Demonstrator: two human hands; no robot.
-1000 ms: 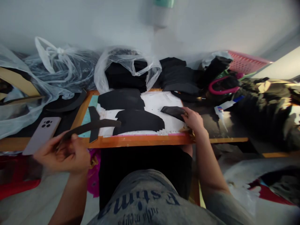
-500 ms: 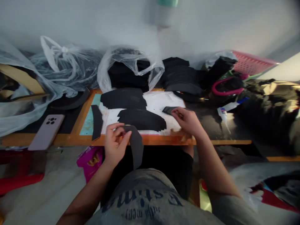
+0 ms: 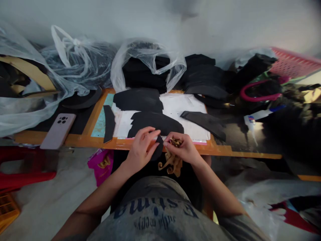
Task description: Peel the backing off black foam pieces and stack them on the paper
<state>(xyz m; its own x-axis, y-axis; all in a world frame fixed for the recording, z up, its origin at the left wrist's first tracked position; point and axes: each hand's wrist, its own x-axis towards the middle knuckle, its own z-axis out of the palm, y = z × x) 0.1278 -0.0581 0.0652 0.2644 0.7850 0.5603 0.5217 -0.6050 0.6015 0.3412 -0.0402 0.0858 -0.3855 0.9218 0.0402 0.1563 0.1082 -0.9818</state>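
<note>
A dark curved piece (image 3: 157, 152) hangs at the table's front edge, pinched in my left hand (image 3: 142, 149). Close beside it on the right, my right hand (image 3: 182, 147) is closed round crumpled tan strips (image 3: 174, 162), and its fingertips meet the dark piece's upper end. Behind my hands lie two fanned stacks of black pieces, a nearer one (image 3: 157, 124) and a farther one (image 3: 138, 99), on white sheets (image 3: 173, 103). Another dark stack (image 3: 205, 122) rests at the right of the sheets. A single curved black piece (image 3: 109, 124) lies at their left.
A phone (image 3: 58, 131) lies at the left front. Plastic bags (image 3: 116, 72) and black material (image 3: 203, 75) line the back. On the right are a white tube (image 3: 252, 125), pink-handled item (image 3: 260, 97) and pink basket (image 3: 293, 63).
My right hand has left the right-hand dark stack and come beside my left hand, bringing the tan strips. My left hand still holds the curved piece. The view has shifted slightly.
</note>
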